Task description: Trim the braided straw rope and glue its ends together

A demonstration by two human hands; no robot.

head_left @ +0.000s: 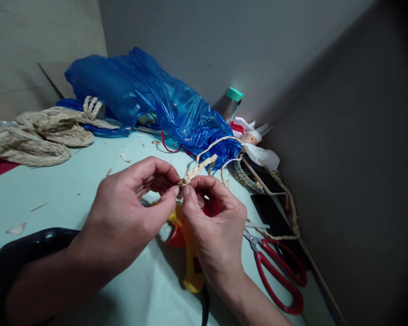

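Note:
My left hand (pixel 132 199) and my right hand (pixel 217 217) meet over the table, thumbs and fingertips pinched together. Between them is a pale braided fibre cord (pixel 199 168); both hands grip it at its lower end, and its upper part sticks out past the fingers. My fingertips partly hide the gripped end. A thin strand of the cord loops away to the right. Under the hands lies a yellow glue gun (pixel 192 267) with an orange trigger, partly covered by my right hand. Red-handled scissors (pixel 280 271) rest to the right of my right wrist.
A crumpled blue plastic bag (pixel 177 99) spreads along the back wall. Bundles of fibre strands (pixel 51 136) lie at the left. A bottle with a green lid (pixel 234 97) stands behind the bag. A dark phone-like slab (pixel 270 210) lies at the right, near the wall. Scraps litter the pale tabletop (pixel 71 194).

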